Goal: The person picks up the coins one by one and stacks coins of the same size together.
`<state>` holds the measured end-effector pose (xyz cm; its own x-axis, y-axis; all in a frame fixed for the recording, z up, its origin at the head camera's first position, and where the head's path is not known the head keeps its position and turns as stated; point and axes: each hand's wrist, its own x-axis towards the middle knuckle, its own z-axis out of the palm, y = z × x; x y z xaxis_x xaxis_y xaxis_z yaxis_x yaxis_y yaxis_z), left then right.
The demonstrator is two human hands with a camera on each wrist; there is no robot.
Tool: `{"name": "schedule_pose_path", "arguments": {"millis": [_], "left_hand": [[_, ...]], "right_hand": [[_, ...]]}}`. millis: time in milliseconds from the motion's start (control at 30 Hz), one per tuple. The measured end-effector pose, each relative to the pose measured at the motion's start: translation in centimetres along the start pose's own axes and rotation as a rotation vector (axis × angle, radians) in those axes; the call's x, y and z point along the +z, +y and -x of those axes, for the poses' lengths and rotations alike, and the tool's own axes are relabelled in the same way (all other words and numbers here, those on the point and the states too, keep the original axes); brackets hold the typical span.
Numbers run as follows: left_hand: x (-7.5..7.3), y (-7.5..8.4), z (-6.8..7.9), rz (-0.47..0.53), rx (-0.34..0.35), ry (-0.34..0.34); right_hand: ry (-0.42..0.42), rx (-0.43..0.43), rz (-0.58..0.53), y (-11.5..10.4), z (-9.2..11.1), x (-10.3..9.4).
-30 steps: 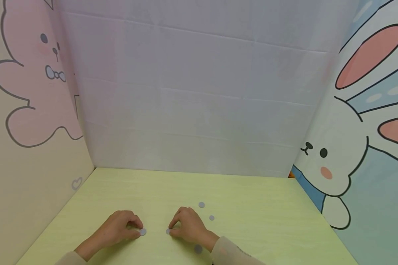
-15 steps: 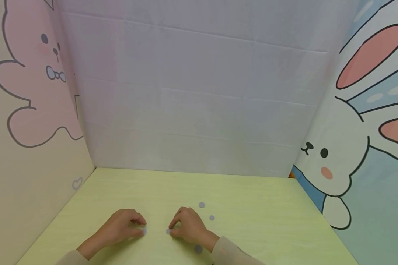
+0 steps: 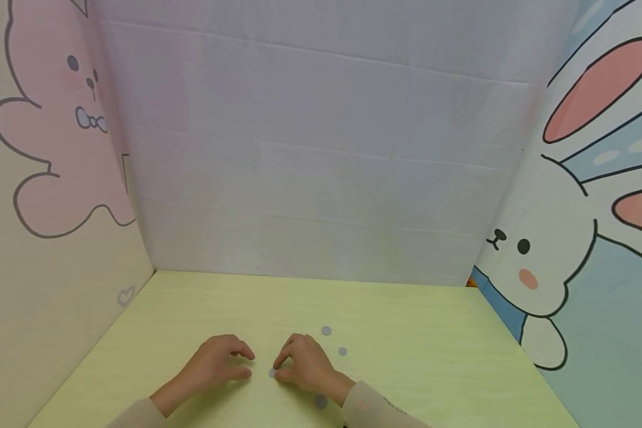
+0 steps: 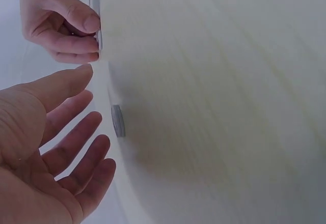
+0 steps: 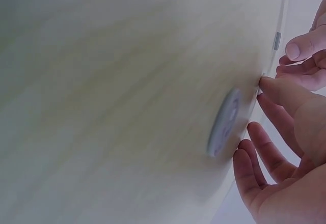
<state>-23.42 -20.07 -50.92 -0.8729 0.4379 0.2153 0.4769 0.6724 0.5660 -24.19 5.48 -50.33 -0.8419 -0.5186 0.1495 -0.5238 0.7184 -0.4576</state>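
Note:
My right hand (image 3: pixel 305 364) pinches a silver-grey coin (image 3: pixel 272 373) between thumb and fingertips, low over the table. The same coin (image 4: pixel 100 40) shows edge-on in the left wrist view. Just to the left is my left hand (image 3: pixel 216 365), its thumb and fingers spread apart and holding nothing. In the left wrist view, a thick grey coin stack (image 4: pixel 118 121) stands just beyond those fingertips; from the head it is mostly hidden by them. A coin with a raised pattern (image 5: pixel 224 122) lies near my right fingers in the right wrist view.
Beyond the right hand, two coins lie on the pale yellow table (image 3: pixel 406 345): a far coin (image 3: pixel 326 330) and a smaller coin (image 3: pixel 342 351). A darker coin (image 3: pixel 321 402) sits beside the right wrist. A white back wall (image 3: pixel 310 148) and printed side walls enclose the table.
My left hand has moved right, toward the right hand, and its thumb and fingers have spread apart from the coin stack at their tips. My right hand keeps its pinch in place.

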Motion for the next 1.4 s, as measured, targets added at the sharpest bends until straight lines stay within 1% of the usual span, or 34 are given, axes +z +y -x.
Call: {"name": "schedule_pose_path", "arguments": {"millis": [100,333,700,967,1133,1267,1400], "left_hand": [[0.5,0.6,-0.4,-0.007,-0.009,-0.005],[1.6,1.7,-0.9,-0.034,-0.001,0.004],[3.0,2.3,-1.6,-0.072,0.024,0.024],[3.3,2.7,-1.8,-0.067,0.044,0.052],[3.4,2.8,-1.8,-0.050,0.038,0.060],[3.5,2.8,-1.7,-0.032,0.035,0.065],[3.6,2.7,-1.7,-0.037,0.039,0.080]], "right_hand": [[0.004,-0.012,0.002,0.1,0.0,0.0],[0.003,-0.020,0.018,0.4,0.0,0.2],[0.014,-0.023,0.022,0.4,0.0,0.1],[0.030,-0.045,0.013,0.4,0.0,0.0],[0.032,-0.060,0.008,0.5,-0.1,0.0],[0.020,-0.043,0.001,0.5,-0.2,0.0],[0.017,-0.032,-0.014,0.5,-0.2,0.0]]}}
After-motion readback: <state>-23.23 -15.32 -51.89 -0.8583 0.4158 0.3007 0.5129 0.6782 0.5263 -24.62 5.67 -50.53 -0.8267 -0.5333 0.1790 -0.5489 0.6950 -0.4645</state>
